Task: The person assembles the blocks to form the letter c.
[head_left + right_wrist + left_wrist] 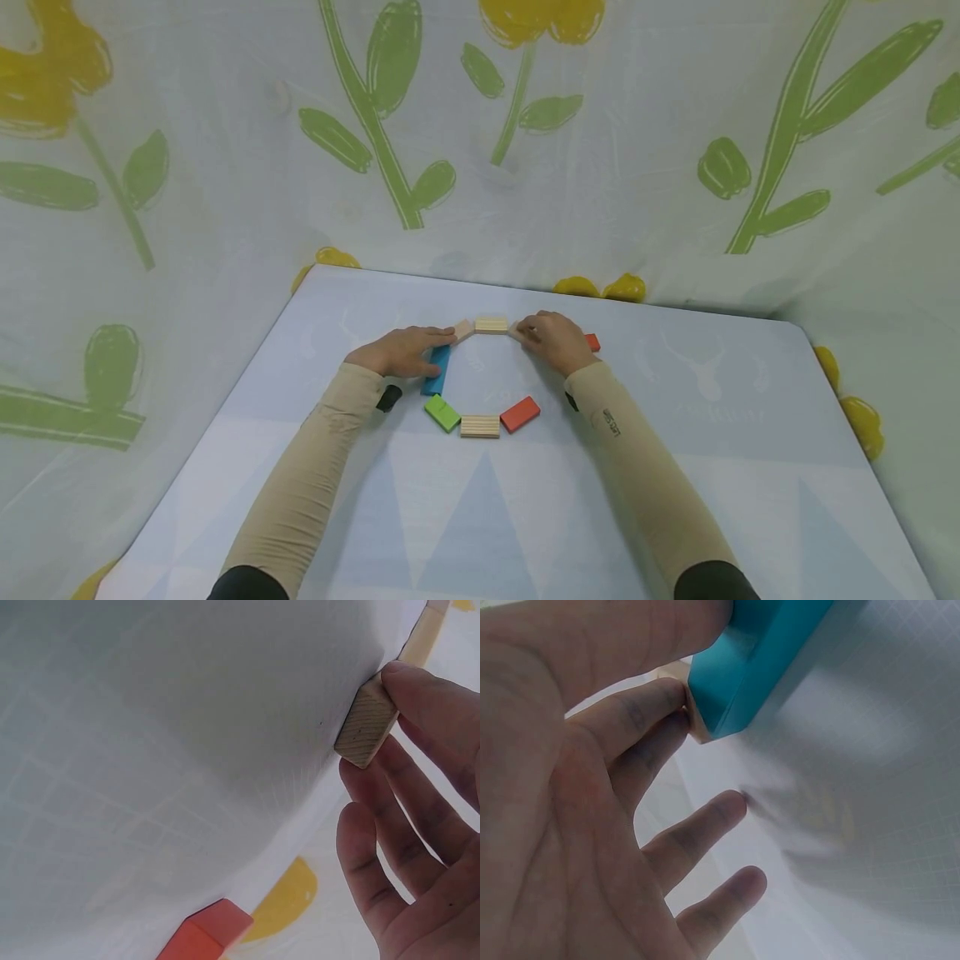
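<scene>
Wooden blocks form a ring on the table. My left hand (405,352) touches the upper left of it with fairly straight fingers. Its thumb lies against a blue block (754,667), and two fingertips meet a plain wooden block (463,332) at that block's end. At the upper right my right hand (558,342) pinches another plain wooden block (367,724) between thumb and fingers. Between the hands lies a plain block (491,325) at the top of the ring. Nearer me are a green block (442,412), a ridged plain block (480,427) and a red block (520,414).
A second red block (592,342) lies beyond my right wrist, partly hidden by it. The pale patterned table (712,483) has its far edge just behind the ring. A curtain (637,150) with flowers hangs behind and at both sides.
</scene>
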Demonstrator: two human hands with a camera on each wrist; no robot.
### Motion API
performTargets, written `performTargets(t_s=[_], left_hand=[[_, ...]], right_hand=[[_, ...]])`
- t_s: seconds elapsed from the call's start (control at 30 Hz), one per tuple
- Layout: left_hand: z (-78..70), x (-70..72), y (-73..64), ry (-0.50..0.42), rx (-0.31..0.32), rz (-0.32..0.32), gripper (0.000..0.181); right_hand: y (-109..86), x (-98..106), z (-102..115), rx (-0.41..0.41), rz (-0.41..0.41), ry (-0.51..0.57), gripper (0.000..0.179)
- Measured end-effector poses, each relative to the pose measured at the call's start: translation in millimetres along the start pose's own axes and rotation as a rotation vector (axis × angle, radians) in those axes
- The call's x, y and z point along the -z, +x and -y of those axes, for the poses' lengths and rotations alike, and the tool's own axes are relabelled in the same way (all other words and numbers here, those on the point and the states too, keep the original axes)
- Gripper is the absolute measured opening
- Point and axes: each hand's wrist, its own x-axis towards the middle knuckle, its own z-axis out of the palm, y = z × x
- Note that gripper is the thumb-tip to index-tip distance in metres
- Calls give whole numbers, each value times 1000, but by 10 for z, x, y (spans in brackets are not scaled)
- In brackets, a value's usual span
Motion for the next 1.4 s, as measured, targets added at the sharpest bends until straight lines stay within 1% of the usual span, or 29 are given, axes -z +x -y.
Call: performTargets(t_s=[0.23, 0.53, 0.73, 0.87, 1.0, 1.1, 1.27, 1.4], left_hand=[[-1, -3, 5, -1, 13, -1, 67], [-13, 1, -5, 9, 8, 0, 67], [-12, 6, -1, 11, 11, 1, 67], [3, -5, 18, 4, 16, 2, 67], [8, -14, 30, 0, 22, 0, 68], [0, -9, 25, 1, 24, -2, 68], [-7, -5, 17, -8, 19, 0, 68], [-8, 1, 10, -6, 10, 4, 67]], right_hand=[[23, -25, 3, -11, 10, -6, 30], [29, -33, -16, -8, 10, -13, 30], [34, -38, -17, -11, 13, -37, 31], [14, -30, -25, 5, 2, -55, 32], [-30, 29, -39, 43, -34, -44, 33], [-80, 114, -66, 49, -60, -33, 36], [-194, 251, -163, 34, -64, -41, 42], [-306, 343, -232, 47, -74, -47, 46]])
